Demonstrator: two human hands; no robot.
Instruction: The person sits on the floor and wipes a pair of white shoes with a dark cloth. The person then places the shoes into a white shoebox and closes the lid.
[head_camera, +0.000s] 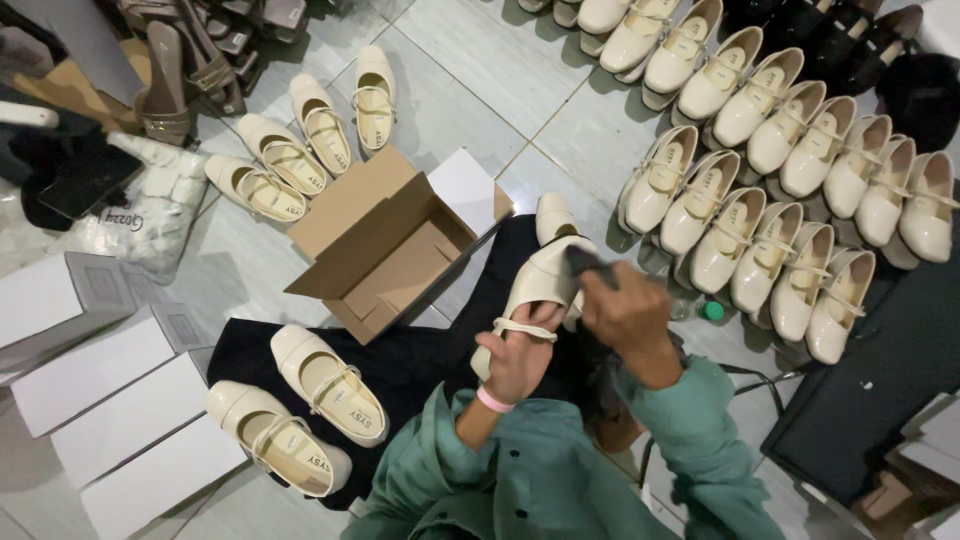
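Head view: cardboard box (385, 245) beside shoe (535, 290)

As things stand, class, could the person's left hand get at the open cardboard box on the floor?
Probably not at once: the left hand is gripping a cream shoe. The cardboard box sits open nearby with nothing lying between, so a freed hand likely could.

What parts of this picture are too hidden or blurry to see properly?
From the head view:
- Dark tool in the right hand: blurred, so its kind is unclear.
- Cream shoe held by the left hand: its heel end is covered by that hand.
- Open cardboard box: its walls hide part of its inside.
- Shoes at the top edge: cut off.
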